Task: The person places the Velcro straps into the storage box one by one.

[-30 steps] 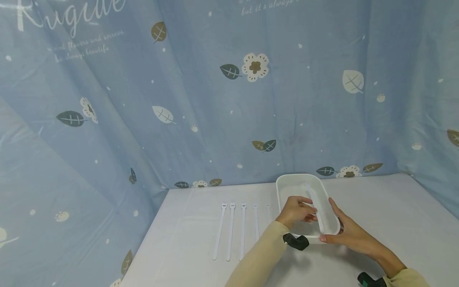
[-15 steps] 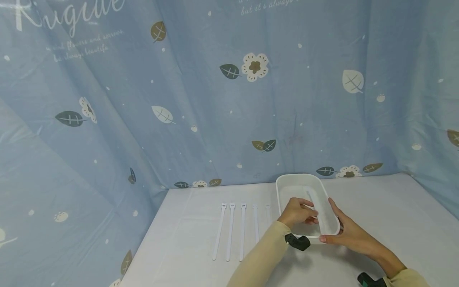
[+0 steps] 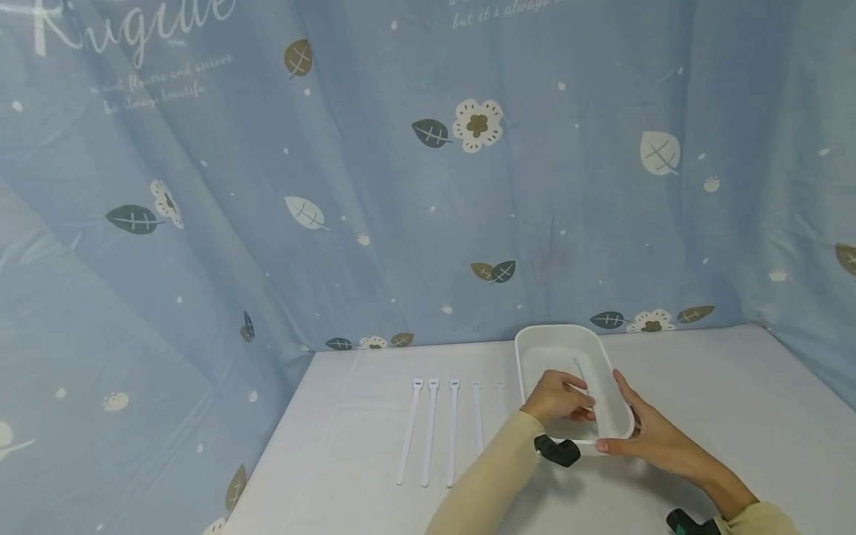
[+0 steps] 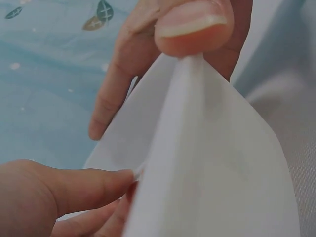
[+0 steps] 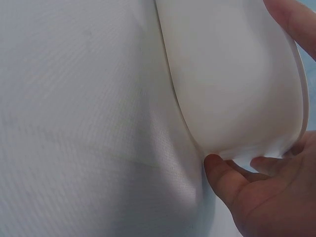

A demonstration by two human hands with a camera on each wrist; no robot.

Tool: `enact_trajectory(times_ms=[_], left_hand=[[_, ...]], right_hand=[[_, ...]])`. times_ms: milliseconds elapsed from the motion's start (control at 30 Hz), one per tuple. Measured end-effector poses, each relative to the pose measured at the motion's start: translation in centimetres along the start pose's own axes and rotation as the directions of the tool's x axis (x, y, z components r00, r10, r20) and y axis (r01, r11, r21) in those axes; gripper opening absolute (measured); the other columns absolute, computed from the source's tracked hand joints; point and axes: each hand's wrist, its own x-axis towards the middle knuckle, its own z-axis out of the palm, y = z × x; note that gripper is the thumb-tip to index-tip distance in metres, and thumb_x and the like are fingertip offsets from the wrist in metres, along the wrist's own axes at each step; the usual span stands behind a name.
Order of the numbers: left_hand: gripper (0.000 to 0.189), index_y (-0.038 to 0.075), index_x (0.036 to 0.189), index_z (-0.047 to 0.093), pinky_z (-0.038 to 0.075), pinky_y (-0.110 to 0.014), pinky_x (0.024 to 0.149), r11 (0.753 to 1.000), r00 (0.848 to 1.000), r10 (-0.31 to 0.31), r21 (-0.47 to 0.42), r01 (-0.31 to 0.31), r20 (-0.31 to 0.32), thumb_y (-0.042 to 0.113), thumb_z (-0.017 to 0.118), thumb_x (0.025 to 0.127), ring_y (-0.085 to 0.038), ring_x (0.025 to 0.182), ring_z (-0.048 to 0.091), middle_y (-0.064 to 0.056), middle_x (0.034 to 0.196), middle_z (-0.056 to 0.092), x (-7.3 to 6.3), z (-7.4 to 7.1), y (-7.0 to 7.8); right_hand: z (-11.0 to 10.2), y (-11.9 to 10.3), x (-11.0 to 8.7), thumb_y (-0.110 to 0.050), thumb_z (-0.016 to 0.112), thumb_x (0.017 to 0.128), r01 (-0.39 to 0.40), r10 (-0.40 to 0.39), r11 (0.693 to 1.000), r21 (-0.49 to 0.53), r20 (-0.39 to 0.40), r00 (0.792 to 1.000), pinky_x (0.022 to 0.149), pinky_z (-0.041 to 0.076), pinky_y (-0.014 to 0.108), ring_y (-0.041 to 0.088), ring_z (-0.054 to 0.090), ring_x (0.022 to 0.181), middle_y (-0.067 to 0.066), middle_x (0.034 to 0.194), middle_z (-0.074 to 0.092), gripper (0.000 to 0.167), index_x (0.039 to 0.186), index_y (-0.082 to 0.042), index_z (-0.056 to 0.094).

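My left hand [image 3: 560,396] reaches inside a white rectangular tray [image 3: 611,397]. Its thumb and finger pinch a thin white strip that looks like a cable tie [image 3: 579,365], lying lengthwise in the tray; in the left wrist view the tray wall hides much of this pinch. My right hand [image 3: 658,438] grips the tray's near right corner, thumb at the near rim and fingers along the right side. In the right wrist view, that hand's fingers [image 5: 224,177] curl against the tray's white outer wall [image 5: 232,74].
Left of the tray, several white cable ties [image 3: 431,431] lie side by side on the white tablecloth [image 3: 348,461], heads toward the back. The faintest one [image 3: 501,399] is partly behind my left sleeve [image 3: 488,472]. A blue patterned curtain [image 3: 374,171] hangs behind the table.
My left hand has shifted slightly right and toward me inside the tray, and the far end of the cable tie sits a little nearer. My right hand and the tray have stayed in place.
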Motion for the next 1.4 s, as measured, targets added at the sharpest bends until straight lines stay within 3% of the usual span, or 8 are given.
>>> enact_trajectory(times_ms=[700, 933, 1300, 1400], left_hand=[[0.015, 0.001, 0.097, 0.070, 0.065, -0.034, 0.065, 0.998, 1.000, -0.024, 0.054, 0.024, -0.001, -0.005, 0.077, 0.085, -0.040, 0.076, 0.078, -0.020, 0.070, 0.074, -0.10, 0.07, 0.03], [0.016, 0.003, 0.096, 0.069, 0.063, -0.027, 0.069, 0.996, 1.000, -0.015, 0.089, 0.015, 0.005, -0.004, 0.078, 0.085, -0.037, 0.075, 0.079, -0.021, 0.072, 0.076, -0.31, 0.10, -0.12], [0.016, 0.002, 0.097, 0.070, 0.063, -0.026, 0.069, 0.994, 1.000, -0.006, 0.110, 0.005, 0.009, -0.003, 0.078, 0.085, -0.036, 0.073, 0.079, -0.020, 0.071, 0.076, -0.56, -0.03, -0.01], [0.016, 0.001, 0.098, 0.070, 0.062, -0.024, 0.069, 0.992, 1.000, 0.003, 0.127, -0.003, -0.005, -0.002, 0.078, 0.085, -0.034, 0.071, 0.079, -0.019, 0.070, 0.075, -0.58, -0.15, 0.04]], right_hand=[[-0.01, 0.22, 0.22, -0.024, 0.078, 0.091, 0.017, -0.017, 0.999, -0.039, -0.022, 1.000, 0.081, 0.054, 0.023, 0.056, 0.049, 0.135, 0.043, 0.162, 0.015, 0.121, 0.163, -0.004, -0.017], [0.02, 0.21, 0.12, -0.025, 0.078, 0.091, 0.006, -0.006, 0.999, -0.039, -0.013, 1.000, 0.081, 0.054, 0.022, 0.056, 0.050, 0.135, 0.043, 0.163, 0.014, 0.122, 0.162, -0.004, -0.018], [0.07, 0.20, 0.04, -0.026, 0.078, 0.091, -0.003, 0.003, 0.999, -0.039, -0.016, 1.000, 0.090, 0.058, 0.045, 0.060, 0.046, 0.137, 0.043, 0.163, 0.010, 0.122, 0.162, -0.005, -0.018], [0.06, 0.15, 0.07, -0.026, 0.079, 0.091, -0.008, 0.008, 0.999, -0.034, -0.011, 1.000, 0.089, 0.058, 0.041, 0.057, 0.049, 0.135, 0.043, 0.164, 0.009, 0.123, 0.162, -0.006, -0.019]])
